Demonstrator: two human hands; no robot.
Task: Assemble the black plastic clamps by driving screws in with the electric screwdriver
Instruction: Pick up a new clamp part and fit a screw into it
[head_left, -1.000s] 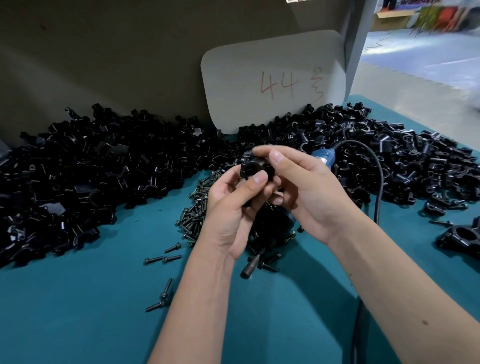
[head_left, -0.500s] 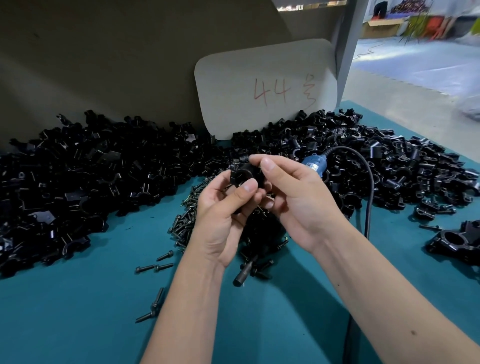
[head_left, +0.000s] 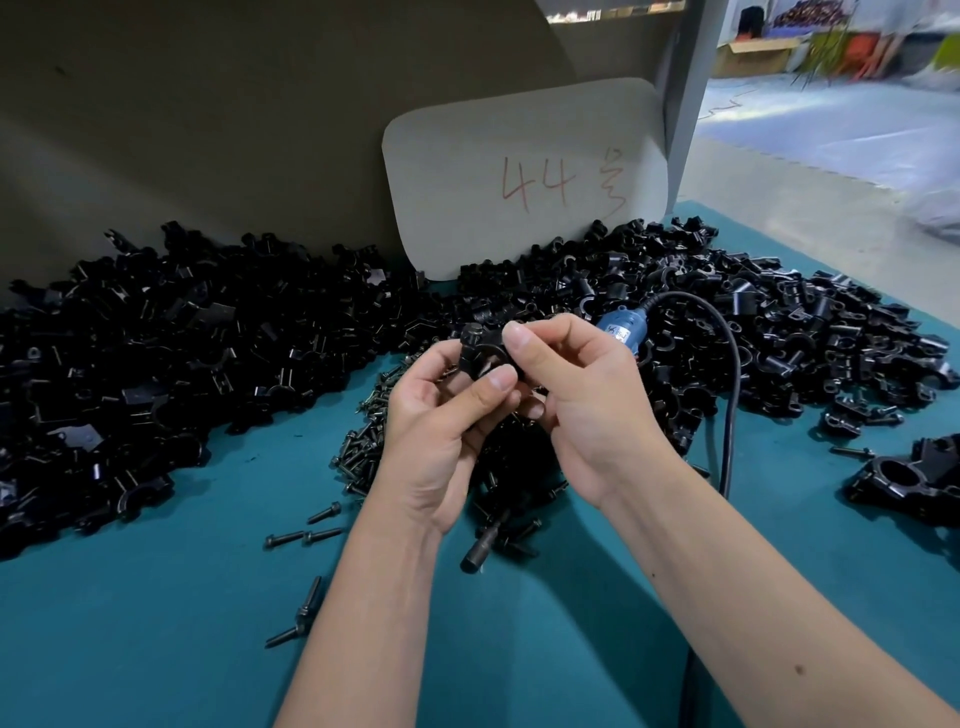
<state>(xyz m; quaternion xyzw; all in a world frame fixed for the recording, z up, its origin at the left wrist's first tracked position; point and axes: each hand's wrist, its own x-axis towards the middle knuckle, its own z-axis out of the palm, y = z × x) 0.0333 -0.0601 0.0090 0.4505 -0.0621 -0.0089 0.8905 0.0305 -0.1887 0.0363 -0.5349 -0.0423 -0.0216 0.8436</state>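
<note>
Both hands (head_left: 441, 415) (head_left: 587, 410) pinch one small black plastic clamp (head_left: 485, 353) — screwing not begun; blue-ended electric screwdriver (head_left: 621, 327) lies idle, heaps of loose clamp parts (head_left: 182, 353) left.

A grey card (head_left: 524, 176) marked "44" in red leans against the backboard (head_left: 208, 119) above the teal tabletop (head_left: 156, 623)

Being held up between both hands above the teal surface (head_left: 156, 623): one black plastic clamp (head_left: 480, 352), small and rounded. Lying heaped across the back and right of the surface: loose black clamp parts (head_left: 208, 338). Lying in a pile beneath the hands: dark screws (head_left: 366, 447), a few strays nearer. Lying under the hands, tip pointing near: electric screwdriver (head_left: 618, 330), blue-bodied, corded.
</note>
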